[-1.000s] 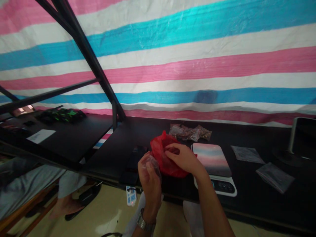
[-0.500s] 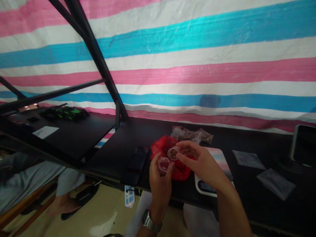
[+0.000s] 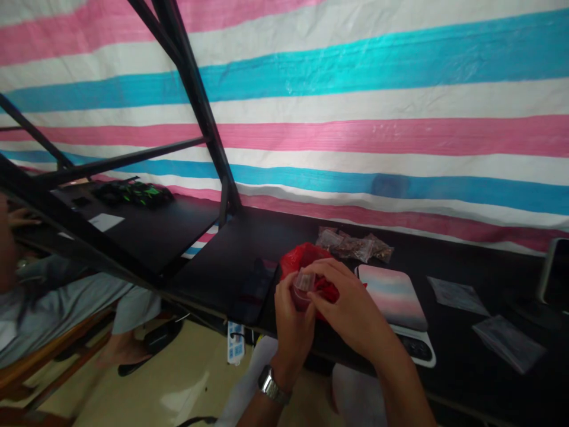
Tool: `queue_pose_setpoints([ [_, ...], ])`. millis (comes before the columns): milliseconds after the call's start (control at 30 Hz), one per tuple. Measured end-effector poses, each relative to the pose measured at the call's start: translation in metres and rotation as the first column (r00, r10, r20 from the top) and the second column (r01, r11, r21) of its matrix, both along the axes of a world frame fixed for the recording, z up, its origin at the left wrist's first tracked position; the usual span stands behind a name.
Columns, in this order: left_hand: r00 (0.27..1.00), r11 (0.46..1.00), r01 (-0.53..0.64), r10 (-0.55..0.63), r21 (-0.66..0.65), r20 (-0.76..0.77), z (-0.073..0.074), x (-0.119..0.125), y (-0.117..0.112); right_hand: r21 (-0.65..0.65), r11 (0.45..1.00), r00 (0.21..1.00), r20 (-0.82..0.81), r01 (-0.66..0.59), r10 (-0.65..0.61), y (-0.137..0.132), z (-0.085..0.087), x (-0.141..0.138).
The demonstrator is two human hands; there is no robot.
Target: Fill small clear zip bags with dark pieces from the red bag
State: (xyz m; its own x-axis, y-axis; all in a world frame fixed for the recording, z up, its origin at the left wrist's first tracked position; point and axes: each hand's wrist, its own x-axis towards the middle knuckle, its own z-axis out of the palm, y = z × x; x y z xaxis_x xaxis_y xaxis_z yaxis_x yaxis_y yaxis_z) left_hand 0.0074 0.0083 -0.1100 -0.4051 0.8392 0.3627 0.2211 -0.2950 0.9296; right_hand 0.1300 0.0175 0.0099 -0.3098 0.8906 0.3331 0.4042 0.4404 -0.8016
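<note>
A small clear plastic cup [image 3: 303,284] stands up between my left hand [image 3: 290,327] and my right hand [image 3: 347,305], and a second cup seems pressed against it, though my fingers partly hide the join. My left hand grips it from below, with a metal wristwatch [image 3: 273,384] on that wrist. My right fingers close over its side. Behind both hands lies a crumpled red plastic bag [image 3: 303,263], partly hidden by them.
Small bags of brown bits [image 3: 354,248] lie behind a pastel-covered scale [image 3: 392,296]. A dark phone [image 3: 254,290] lies left of my hands. Flat clear bags [image 3: 509,344] lie right. A seated person [image 3: 48,299] is at far left, past a metal frame [image 3: 195,101].
My hands have come together, and the two small clear cups held apart earlier now appear joined. The view has shifted slightly, bringing the seated person further into the left side.
</note>
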Motion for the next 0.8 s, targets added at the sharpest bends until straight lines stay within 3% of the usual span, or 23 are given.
queue_pose_setpoints([
  [167,0.999,1.000,-0.010,0.010,0.000,0.043,0.005,-0.003,-0.002,0.062,0.997,0.999,-0.012,0.049,-0.049,-0.007,-0.001,-0.005],
  [333,0.993,0.993,-0.098,0.102,-0.066,0.060,0.016,0.000,-0.008,0.192,0.942,0.961,-0.069,0.277,-0.268,0.007,-0.013,0.007],
  [400,0.992,0.989,-0.108,0.114,-0.105,0.057,0.019,0.002,-0.012,0.159,0.939,0.949,0.025,0.306,-0.314,0.018,-0.024,0.012],
  [533,0.993,0.988,-0.117,0.115,-0.105,-0.019,0.020,0.005,-0.017,0.083,0.961,0.930,0.244,0.263,-0.276,0.040,-0.046,0.009],
  [800,0.977,0.978,-0.181,0.167,-0.104,-0.133,0.021,0.006,-0.019,0.199,0.938,0.859,0.381,0.283,-0.341,0.063,-0.063,-0.002],
])
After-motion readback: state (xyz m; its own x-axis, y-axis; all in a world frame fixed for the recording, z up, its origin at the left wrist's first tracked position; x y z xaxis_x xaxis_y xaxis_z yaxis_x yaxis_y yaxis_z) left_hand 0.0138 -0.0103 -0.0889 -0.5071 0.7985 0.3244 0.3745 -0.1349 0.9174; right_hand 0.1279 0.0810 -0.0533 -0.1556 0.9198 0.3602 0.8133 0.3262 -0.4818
